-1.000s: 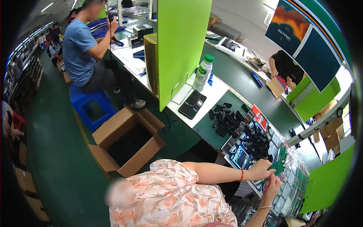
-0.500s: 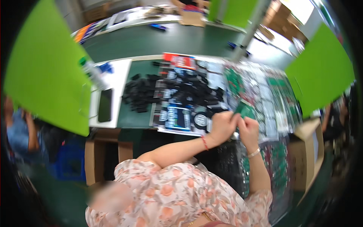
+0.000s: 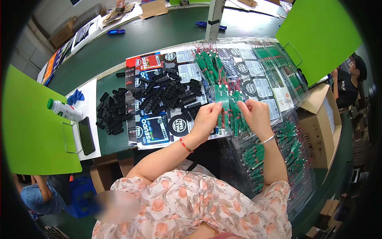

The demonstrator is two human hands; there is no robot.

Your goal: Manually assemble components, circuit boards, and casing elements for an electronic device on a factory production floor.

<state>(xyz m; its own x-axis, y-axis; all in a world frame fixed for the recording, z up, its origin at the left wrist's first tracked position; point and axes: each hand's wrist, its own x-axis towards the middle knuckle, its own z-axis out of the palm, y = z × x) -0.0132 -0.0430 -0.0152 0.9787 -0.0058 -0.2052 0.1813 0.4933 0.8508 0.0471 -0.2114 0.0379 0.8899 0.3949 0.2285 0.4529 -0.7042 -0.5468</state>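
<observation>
In front of me my left hand (image 3: 206, 122) is closed, with thumb and fingertips pinching the left edge of a narrow green circuit board (image 3: 223, 97). My right hand (image 3: 258, 117) has its fingertips pinched at the right edge of the green circuit board strips (image 3: 235, 115) with thin red wires. A row of similar strips lies between and under both hands, so where one ends and another begins is hard to see. Just beyond, a bundle of green boards with red wires (image 3: 209, 65) rests on the printed sheet (image 3: 153, 147).
Piles of small black plastic casings (image 3: 159, 93) lie to the left. Clear plastic trays (image 3: 274, 59) hold green boards at right; more boards (image 3: 292, 147) sit lower down. A phone (image 3: 86, 136) and white bottle (image 3: 65, 110) stand beside a green partition (image 3: 32, 119). An open carton (image 3: 318, 131) is at right.
My view has turned and sharpened. My hands, close together over a green board before, are now apart, with the green strips showing between them.
</observation>
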